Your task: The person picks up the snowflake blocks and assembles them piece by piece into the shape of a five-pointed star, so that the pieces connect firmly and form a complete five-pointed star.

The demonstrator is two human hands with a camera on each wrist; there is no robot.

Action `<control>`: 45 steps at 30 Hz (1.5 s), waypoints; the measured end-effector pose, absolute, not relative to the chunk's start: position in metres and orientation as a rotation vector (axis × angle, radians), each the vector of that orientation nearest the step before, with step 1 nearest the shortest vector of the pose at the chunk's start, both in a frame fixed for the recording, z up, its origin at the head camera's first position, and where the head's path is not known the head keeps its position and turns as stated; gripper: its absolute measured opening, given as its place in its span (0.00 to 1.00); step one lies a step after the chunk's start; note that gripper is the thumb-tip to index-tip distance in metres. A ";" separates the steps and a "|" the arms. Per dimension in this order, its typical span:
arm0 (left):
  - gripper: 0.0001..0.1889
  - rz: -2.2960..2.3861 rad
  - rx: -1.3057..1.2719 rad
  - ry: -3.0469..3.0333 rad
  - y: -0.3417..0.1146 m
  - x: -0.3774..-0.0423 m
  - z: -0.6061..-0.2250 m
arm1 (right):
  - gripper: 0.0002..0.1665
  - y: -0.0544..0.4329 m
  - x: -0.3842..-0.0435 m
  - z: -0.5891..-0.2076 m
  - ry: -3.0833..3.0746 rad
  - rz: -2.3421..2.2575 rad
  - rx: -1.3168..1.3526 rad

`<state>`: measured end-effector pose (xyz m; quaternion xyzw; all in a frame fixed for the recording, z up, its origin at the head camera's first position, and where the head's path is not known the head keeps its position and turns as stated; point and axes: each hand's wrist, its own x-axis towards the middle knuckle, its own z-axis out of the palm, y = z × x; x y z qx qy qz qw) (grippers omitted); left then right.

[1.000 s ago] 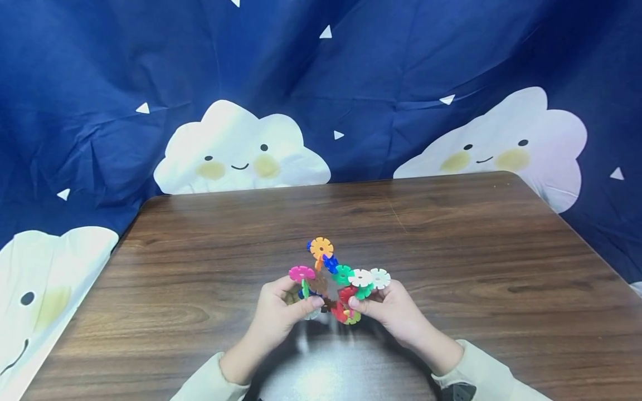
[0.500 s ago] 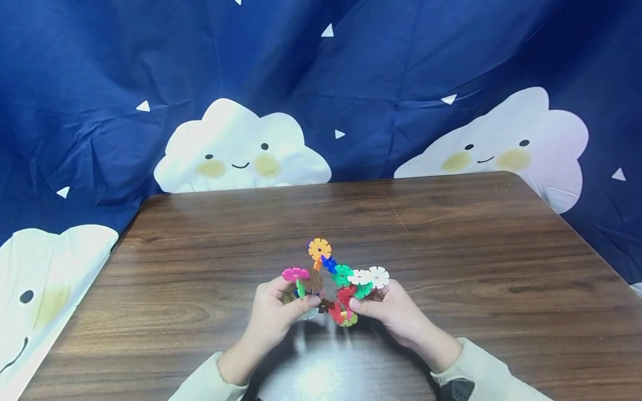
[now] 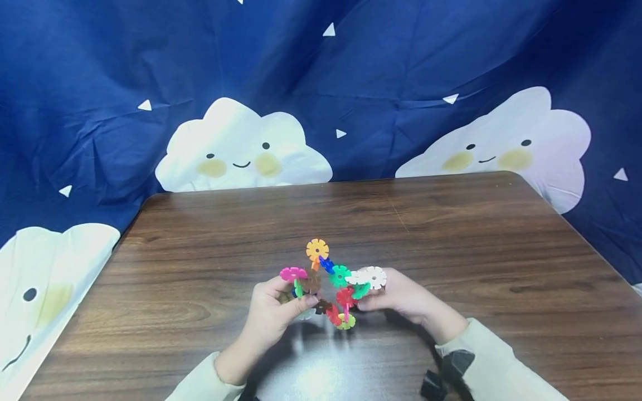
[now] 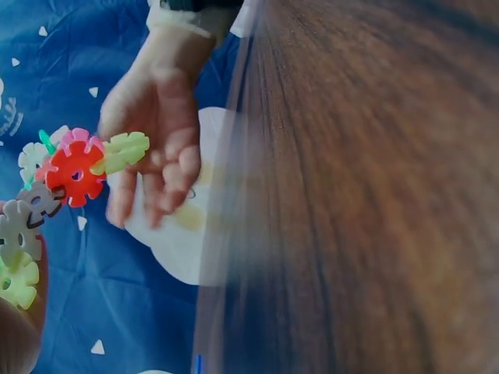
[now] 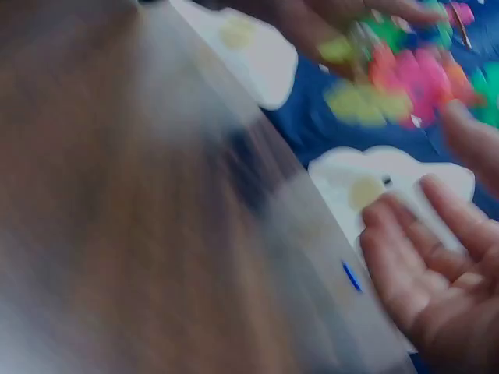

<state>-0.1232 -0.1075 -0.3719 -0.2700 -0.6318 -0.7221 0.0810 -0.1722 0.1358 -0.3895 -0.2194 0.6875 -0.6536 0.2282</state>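
A ring of linked flower-shaped plastic discs [image 3: 340, 276] in many colours is held above the table in the head view. My left hand [image 3: 269, 313] pinches its left side, near a pink disc [image 3: 293, 274] and a brown one. An orange disc [image 3: 317, 248] stands at the ring's far end. Beside the white discs [image 3: 375, 278] is my right hand [image 3: 411, 301], partly hidden behind them. The left wrist view shows that right hand [image 4: 162, 136] with loosely extended fingers, gripping nothing. In the right wrist view the discs [image 5: 421, 82] are blurred.
The brown wood-grain table [image 3: 225, 234] spreads out under both hands. Behind it hangs a dark blue curtain [image 3: 371, 67] with white clouds [image 3: 246, 150]. A small black object [image 3: 433, 385] lies by the right sleeve [image 3: 494, 356].
My right hand has let go of the ring's right side, its thumb drawing back from the red disc. The left hand keeps its grip, and the ring has shifted slightly left.
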 end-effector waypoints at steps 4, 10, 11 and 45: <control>0.14 -2.134 -0.779 -1.918 -0.109 -0.122 -0.373 | 0.25 0.140 -0.201 -0.387 1.994 -1.709 -0.437; 0.14 -2.129 -0.795 -1.927 -0.110 -0.121 -0.374 | 0.25 0.132 -0.240 -0.385 1.915 -1.816 -0.279; 0.14 -2.127 -0.795 -1.929 -0.110 -0.121 -0.374 | 0.25 0.129 -0.245 -0.385 1.916 -1.819 -0.271; 0.15 -2.143 -0.748 -2.012 -0.107 -0.119 -0.375 | 0.11 0.040 -0.284 -0.392 2.748 -0.986 -0.501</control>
